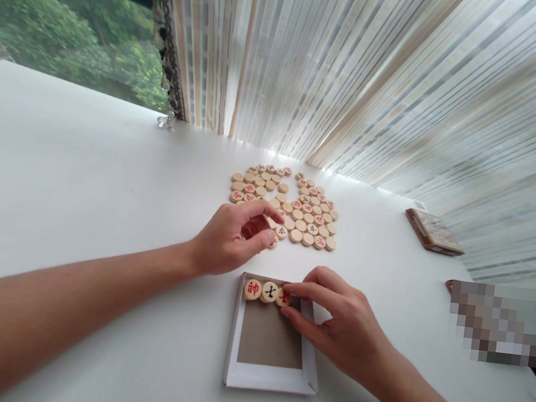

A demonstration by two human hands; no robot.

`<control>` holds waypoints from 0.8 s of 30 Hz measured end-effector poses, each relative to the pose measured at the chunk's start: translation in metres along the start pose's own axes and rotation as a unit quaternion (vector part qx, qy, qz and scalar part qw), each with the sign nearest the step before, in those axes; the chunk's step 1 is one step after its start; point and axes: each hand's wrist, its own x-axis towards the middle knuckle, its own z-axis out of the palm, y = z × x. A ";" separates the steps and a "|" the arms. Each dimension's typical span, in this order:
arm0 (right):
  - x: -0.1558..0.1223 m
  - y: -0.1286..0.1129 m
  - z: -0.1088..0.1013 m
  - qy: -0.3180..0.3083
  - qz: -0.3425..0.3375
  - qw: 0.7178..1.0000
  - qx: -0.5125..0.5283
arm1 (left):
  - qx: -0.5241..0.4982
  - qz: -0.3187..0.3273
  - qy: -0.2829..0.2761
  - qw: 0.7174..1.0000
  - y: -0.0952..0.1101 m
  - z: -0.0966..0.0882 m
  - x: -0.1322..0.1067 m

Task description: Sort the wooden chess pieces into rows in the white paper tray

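A shallow white box [271, 378] with a grey-brown bottom lies in front of me. Along its far wall sit a round wooden Chinese chess piece with a red character [253, 289] and one with a black character [270, 292]. My right hand [339, 319] pinches a third, red-lettered Chinese chess piece [283, 297] beside them, thumb and index finger on its edge. Over the near left side of the spread of loose pieces [298, 215] is my left hand [238, 233]. Its thumb and index finger are apart with no piece visibly gripped, and it covers some pieces.
All of this rests on a white table [104, 195]. A flat brown box [433, 231] lies at the right, with a pixelated object [496, 322] nearer. Striped curtains [361, 63] hang behind the table, and a glass ornament [165, 121] touches its back edge.
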 end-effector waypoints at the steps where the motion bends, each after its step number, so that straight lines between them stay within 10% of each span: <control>1: 0.000 0.000 0.000 0.000 -0.001 1.000 0.000 | -0.001 -0.001 0.000 1.000 0.000 0.000 0.000; 17: 0.000 -0.005 -0.023 0.019 0.006 1.000 -0.017 | -0.008 -0.002 0.010 1.000 0.002 0.000 -0.002; 24: 0.056 0.019 -0.048 0.105 0.065 0.992 0.016 | -0.038 0.016 0.088 0.995 0.003 -0.012 0.008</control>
